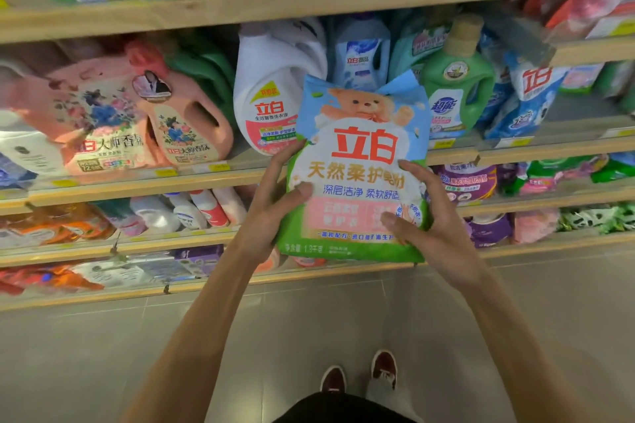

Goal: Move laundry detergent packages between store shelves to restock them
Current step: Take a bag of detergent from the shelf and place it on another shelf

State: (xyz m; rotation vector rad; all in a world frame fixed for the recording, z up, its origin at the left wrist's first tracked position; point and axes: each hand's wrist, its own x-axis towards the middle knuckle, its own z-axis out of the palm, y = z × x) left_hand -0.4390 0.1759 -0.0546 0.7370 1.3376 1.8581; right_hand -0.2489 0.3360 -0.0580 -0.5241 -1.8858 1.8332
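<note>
While bag (360,161) is held, white jug (271,79) — behind

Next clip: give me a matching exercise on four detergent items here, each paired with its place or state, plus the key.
Items:
1. bear bag
2. white jug
3. green bottle
4. pink jug

Descriptions:
A. tan cap, on the shelf right of the bag
B. gripped by left hand and right hand
C. on the shelf, left of the white jug
D. on the shelf, partly hidden by the bag's upper left corner

Pairs: 1-B, 2-D, 3-A, 4-C
</note>
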